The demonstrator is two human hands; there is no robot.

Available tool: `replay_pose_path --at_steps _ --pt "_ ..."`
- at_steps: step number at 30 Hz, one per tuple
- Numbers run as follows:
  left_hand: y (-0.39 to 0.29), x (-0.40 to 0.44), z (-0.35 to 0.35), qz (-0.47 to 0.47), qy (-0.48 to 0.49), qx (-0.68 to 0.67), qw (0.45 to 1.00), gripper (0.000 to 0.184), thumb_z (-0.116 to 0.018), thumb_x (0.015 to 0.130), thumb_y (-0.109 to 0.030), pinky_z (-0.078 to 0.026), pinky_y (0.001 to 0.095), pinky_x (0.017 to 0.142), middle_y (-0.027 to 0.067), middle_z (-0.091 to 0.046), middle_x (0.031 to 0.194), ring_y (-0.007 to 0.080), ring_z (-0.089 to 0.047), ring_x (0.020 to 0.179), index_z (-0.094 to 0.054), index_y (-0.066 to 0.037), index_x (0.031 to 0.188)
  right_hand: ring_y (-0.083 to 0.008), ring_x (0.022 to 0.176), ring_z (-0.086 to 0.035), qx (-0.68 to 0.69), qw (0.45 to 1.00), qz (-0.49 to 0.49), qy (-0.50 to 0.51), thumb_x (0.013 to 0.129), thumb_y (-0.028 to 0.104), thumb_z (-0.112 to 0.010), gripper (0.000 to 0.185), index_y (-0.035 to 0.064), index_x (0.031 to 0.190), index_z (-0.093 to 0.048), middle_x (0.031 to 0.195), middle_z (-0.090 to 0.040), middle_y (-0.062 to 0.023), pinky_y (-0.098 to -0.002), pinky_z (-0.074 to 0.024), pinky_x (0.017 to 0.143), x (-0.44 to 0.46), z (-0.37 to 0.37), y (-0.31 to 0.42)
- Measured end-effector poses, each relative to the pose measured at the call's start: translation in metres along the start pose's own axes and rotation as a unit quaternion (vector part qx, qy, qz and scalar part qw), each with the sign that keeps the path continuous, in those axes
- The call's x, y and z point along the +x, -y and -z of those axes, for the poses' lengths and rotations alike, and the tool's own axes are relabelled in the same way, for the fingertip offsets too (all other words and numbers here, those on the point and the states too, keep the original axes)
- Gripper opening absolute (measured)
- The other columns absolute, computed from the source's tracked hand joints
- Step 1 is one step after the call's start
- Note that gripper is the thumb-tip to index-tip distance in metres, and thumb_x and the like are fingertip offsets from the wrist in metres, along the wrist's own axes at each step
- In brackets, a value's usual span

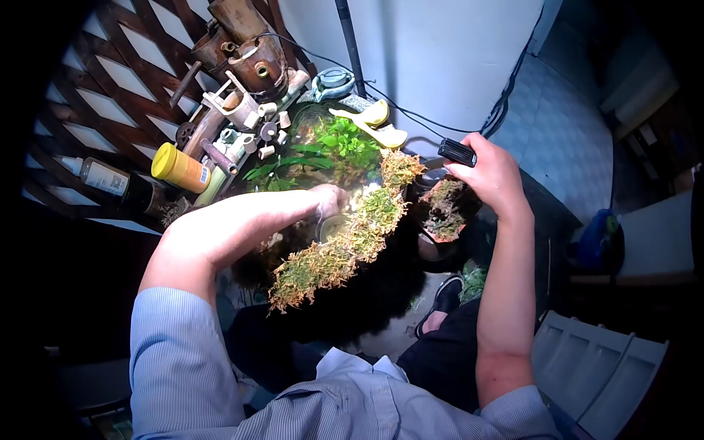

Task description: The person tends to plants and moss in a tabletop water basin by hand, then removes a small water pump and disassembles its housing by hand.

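My left hand (330, 201) reaches down into the water of a planted tank, just behind a rim covered with moss (345, 246). Its fingers are mostly hidden, and what they touch cannot be made out. Pale pebbles and a round, clear-looking form (334, 227) lie close to it. Green leafy plants (345, 139) grow beyond the hand. My right hand (488, 176) is closed round a small black ribbed block (457, 152) with a thin cable running toward it, at the right end of the mossy rim. Below that hand is a pot with brownish moss (444, 209).
Bamboo pieces (238, 110) and a yellow-lidded tub (181, 168) line the tank's left side, beside a dark bottle (117, 181). Yellow spoon-shaped pieces (375, 123) lie at the back. Black cables run along the white wall (433, 59). A grey plastic piece (598, 367) stands lower right.
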State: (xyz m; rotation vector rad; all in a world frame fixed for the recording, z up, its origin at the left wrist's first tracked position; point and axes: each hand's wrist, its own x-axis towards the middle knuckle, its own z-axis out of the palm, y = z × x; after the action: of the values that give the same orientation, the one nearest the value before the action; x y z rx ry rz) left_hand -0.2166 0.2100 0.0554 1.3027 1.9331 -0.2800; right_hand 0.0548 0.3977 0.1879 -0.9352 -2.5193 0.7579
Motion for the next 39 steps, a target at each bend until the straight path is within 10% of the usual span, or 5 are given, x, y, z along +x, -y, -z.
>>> replay_pose_path --at_steps 8,16,25,30,39 --pt "0.002 0.0 0.005 0.021 0.07 -0.271 0.96 0.017 -0.076 0.071 -0.005 -0.048 0.0274 0.04 0.007 -0.064 0.069 0.0143 -0.06 0.052 -0.062 -0.003 0.08 -0.0315 0.081 -0.063 0.018 1.0 -0.022 0.013 0.071 0.026 -0.072 0.032 0.0064 0.092 -0.058 0.082 -0.065 -0.0128 -0.0399 -0.0473 0.072 0.0 0.0 0.001" --pt "-0.022 -0.05 0.044 0.016 0.132 -0.464 0.876 0.016 -0.053 0.07 0.009 -0.048 0.0241 0.045 0.0065 -0.058 0.066 0.013 -0.056 0.049 -0.057 -0.003 0.08 -0.0226 0.077 -0.064 0.002 1.0 -0.015 0.003 0.072 0.02 -0.07 0.028 0.0049 0.091 -0.058 0.081 -0.066 -0.0099 -0.032 -0.0469 0.069 0.0 -0.003 0.003" --pt "-0.033 -0.068 0.058 -0.006 0.169 -0.625 0.762 0.008 -0.059 0.082 -0.016 -0.042 0.0246 0.048 -0.0012 -0.054 0.07 0.0096 -0.052 0.058 -0.054 -0.012 0.077 -0.0333 0.08 -0.063 0.003 1.0 -0.001 0.002 0.069 0.026 -0.072 0.033 0.0056 0.091 -0.057 0.08 -0.065 -0.014 -0.0399 -0.0467 0.069 0.0 -0.003 0.005" --pt "-0.03 -0.067 0.063 -0.045 0.14 -0.524 0.839 0.033 -0.044 0.094 -0.036 -0.034 0.0259 0.043 -0.0014 -0.045 0.055 0.0105 -0.044 0.048 -0.045 -0.016 0.067 -0.0338 0.08 -0.062 -0.005 1.0 0.005 0.002 0.069 0.027 -0.072 0.034 0.0056 0.09 -0.057 0.08 -0.065 -0.014 -0.0406 -0.0464 0.069 -0.003 -0.001 0.004" --pt "-0.038 -0.099 0.083 -0.067 0.078 -0.603 0.791 0.027 -0.041 0.089 -0.029 -0.032 0.0246 0.042 0.0011 -0.052 0.061 0.0118 -0.044 0.048 -0.056 -0.009 0.078 -0.0281 0.075 -0.064 -0.024 0.999 0.024 -0.008 0.069 0.023 -0.071 0.03 0.0045 0.089 -0.057 0.077 -0.065 -0.0128 -0.0361 -0.047 0.066 -0.004 -0.001 0.003"
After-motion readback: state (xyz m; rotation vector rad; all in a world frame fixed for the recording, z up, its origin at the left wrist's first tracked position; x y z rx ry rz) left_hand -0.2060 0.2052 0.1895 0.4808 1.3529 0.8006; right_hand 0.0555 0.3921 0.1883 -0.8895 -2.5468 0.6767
